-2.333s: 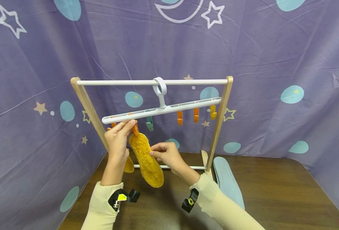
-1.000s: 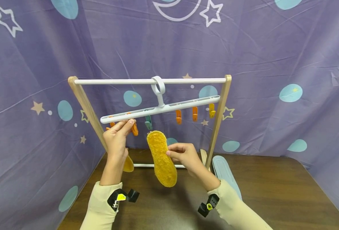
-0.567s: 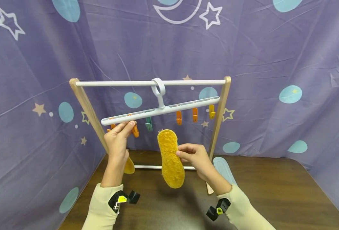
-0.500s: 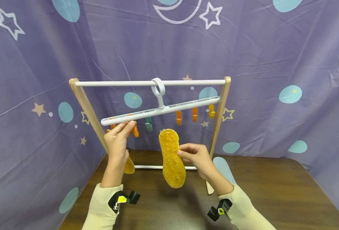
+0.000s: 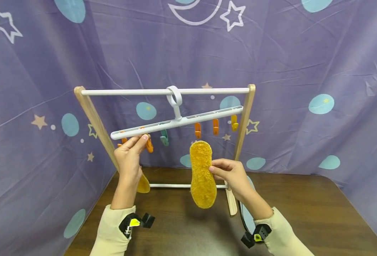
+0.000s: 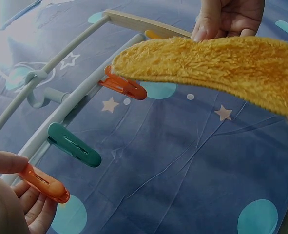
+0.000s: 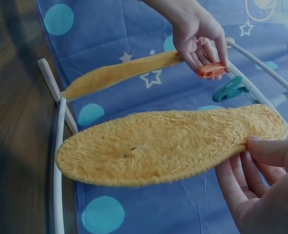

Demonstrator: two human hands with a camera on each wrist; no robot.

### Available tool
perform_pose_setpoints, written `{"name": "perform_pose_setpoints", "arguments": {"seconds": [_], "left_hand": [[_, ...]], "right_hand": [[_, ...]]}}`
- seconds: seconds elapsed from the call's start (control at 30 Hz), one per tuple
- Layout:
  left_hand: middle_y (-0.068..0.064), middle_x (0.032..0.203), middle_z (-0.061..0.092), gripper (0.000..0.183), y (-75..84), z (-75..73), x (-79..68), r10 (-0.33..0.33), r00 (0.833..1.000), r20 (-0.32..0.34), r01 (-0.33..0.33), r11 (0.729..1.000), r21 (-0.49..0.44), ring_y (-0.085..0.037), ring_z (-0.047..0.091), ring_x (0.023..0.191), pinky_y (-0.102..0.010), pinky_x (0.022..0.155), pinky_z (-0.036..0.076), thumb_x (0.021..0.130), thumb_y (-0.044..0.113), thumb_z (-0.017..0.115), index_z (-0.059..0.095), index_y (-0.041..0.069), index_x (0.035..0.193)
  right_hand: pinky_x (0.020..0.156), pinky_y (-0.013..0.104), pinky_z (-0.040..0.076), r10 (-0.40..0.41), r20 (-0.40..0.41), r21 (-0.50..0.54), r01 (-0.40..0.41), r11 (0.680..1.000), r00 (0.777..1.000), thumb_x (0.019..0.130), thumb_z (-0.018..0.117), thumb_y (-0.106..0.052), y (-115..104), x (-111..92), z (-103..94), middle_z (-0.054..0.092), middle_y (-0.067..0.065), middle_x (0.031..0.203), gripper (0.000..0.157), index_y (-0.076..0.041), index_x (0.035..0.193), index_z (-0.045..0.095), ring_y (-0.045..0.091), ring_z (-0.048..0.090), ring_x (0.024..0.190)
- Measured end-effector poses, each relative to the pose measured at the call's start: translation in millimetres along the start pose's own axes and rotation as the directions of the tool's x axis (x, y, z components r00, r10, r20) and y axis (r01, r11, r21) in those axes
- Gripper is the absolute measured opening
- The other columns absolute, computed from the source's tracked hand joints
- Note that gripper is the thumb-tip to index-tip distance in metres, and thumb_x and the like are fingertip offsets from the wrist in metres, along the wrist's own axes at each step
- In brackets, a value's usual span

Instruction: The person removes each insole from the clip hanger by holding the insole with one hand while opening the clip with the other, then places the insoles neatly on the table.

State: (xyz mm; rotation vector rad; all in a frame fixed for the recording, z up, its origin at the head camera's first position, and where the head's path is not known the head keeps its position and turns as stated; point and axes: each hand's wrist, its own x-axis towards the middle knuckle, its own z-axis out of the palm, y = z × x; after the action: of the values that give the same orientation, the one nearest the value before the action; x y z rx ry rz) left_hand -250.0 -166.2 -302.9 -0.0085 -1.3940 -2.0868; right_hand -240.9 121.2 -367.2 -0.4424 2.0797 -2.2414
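Observation:
My right hand [image 5: 231, 176] pinches a fuzzy yellow insole [image 5: 202, 172] by its side edge and holds it upright in front of the rack, apart from any clip. My left hand [image 5: 128, 160] pinches an orange clothespin [image 6: 44, 183] on the white clip hanger [image 5: 175, 123]; nothing is in that clothespin's jaws. The hanger tilts down to the left. A second yellow insole [image 7: 124, 73] hangs beyond the left hand, which hides its top end. A green clothespin [image 6: 75, 145] sits just right of the pinched one.
A wooden rack with a white top rod [image 5: 127, 92] carries the hanger by its ring. More clothespins, orange [image 5: 215, 127] and yellow [image 5: 234, 123], hang on the right half. A pale blue insole [image 5: 247, 217] lies on the brown table [image 5: 303, 209], partly behind the right forearm. A purple curtain stands behind.
The insole in my right hand came out of the orange clothespin and moved right, turning more upright. My left hand stays on that clothespin. The right forearm now covers more of the blue insole.

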Motion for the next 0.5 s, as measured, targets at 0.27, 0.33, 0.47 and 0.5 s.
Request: {"name": "perform_pose_setpoints", "arguments": {"seconds": [0.27,0.33,0.47,0.5], "left_hand": [[0.003,0.077,0.078,0.006,-1.2,0.0,0.7,0.007,1.000,0.003,-0.007,1.000,-0.012,-0.007,0.074,0.073,-0.020,0.073,0.061,0.089,-0.005,0.074,0.079,-0.001,0.089],[0.003,0.077,0.078,0.008,-1.8,0.1,0.8,0.005,1.000,0.003,-0.005,1.000,-0.011,-0.007,0.074,0.073,-0.020,0.072,0.061,0.089,-0.005,0.074,0.079,0.000,0.088],[0.003,0.077,0.078,0.007,-2.9,0.4,0.8,0.007,1.000,0.001,-0.007,1.000,-0.005,-0.007,0.073,0.073,-0.020,0.072,0.061,0.089,-0.006,0.073,0.079,-0.001,0.090],[0.003,0.076,0.078,0.007,-3.1,0.5,0.7,0.008,1.000,0.000,-0.008,1.000,-0.003,-0.007,0.073,0.073,-0.020,0.072,0.061,0.089,-0.006,0.073,0.078,-0.003,0.092]], "right_hand": [[0.077,0.029,0.062,-0.019,-0.022,-0.033,0.018,0.999,1.000,0.096,0.068,-0.004,-7.9,-5.9,-13.6,0.076,-0.010,0.089,0.031,0.017,0.118,0.064,0.008,0.070,0.084],[0.078,0.029,0.062,-0.021,-0.028,-0.045,0.020,0.999,0.999,0.096,0.068,-0.004,-8.7,-7.5,-16.5,0.076,-0.011,0.089,0.030,0.017,0.118,0.064,0.008,0.070,0.085],[0.080,0.029,0.061,-0.023,-0.035,-0.068,0.020,0.997,0.999,0.096,0.068,-0.005,-8.0,-10.5,-22.0,0.075,-0.012,0.089,0.030,0.016,0.118,0.065,0.007,0.070,0.086],[0.079,0.029,0.061,-0.022,-0.039,-0.074,0.019,0.997,0.999,0.096,0.068,-0.005,-7.7,-11.4,-23.2,0.075,-0.012,0.089,0.030,0.016,0.118,0.065,0.007,0.069,0.086]]}}
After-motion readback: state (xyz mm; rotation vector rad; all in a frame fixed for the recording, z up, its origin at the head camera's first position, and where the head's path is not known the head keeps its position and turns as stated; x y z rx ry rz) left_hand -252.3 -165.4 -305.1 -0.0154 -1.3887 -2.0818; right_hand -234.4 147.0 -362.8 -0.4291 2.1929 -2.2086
